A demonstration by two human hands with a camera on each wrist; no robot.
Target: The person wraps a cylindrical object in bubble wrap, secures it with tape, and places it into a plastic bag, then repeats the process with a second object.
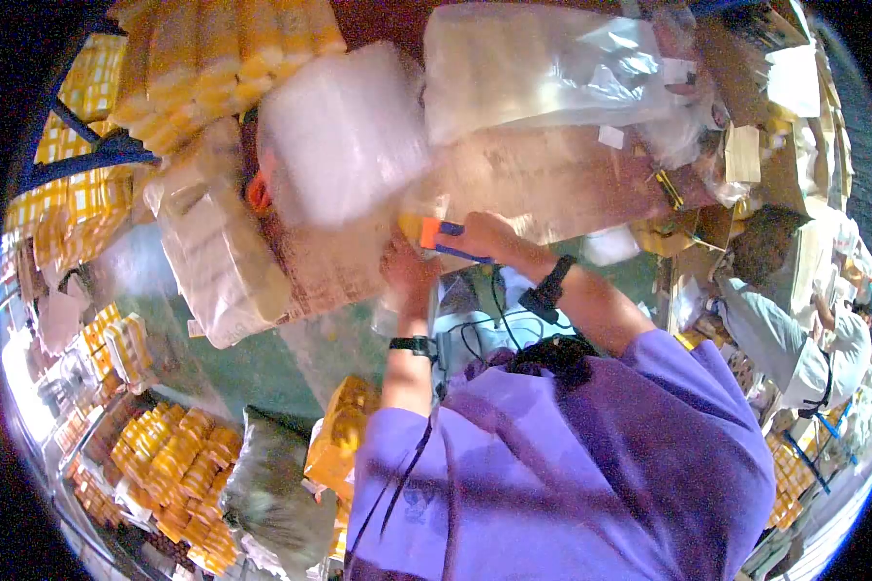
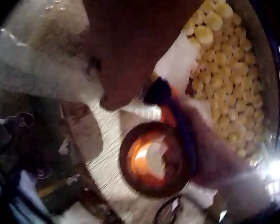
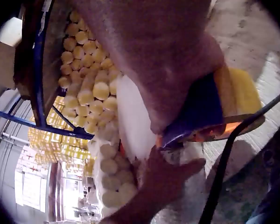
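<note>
My right hand (image 1: 489,237) grips the blue handle of a tape dispenser (image 1: 443,235) with orange and yellow parts. In the left wrist view the dispenser's tape roll (image 2: 135,179) shows end-on, with a bright orange core. Close beside the dispenser, my left hand (image 1: 409,266) rests by the near end of a white, plastic-wrapped bundle (image 1: 344,136). Its thumb stands out from the fingers in the right wrist view, where the left hand (image 3: 163,179) has nothing visible in its grasp. The bundle lies on a brown cardboard-covered table (image 1: 523,184).
A clear-wrapped package (image 1: 543,68) lies at the table's far side, and another wrapped package (image 1: 223,252) at its left. Stacked yellow-white rolls (image 1: 223,58) stand at the back left. A black cable (image 3: 238,135) hangs near the dispenser. Another person (image 1: 794,339) is at the right.
</note>
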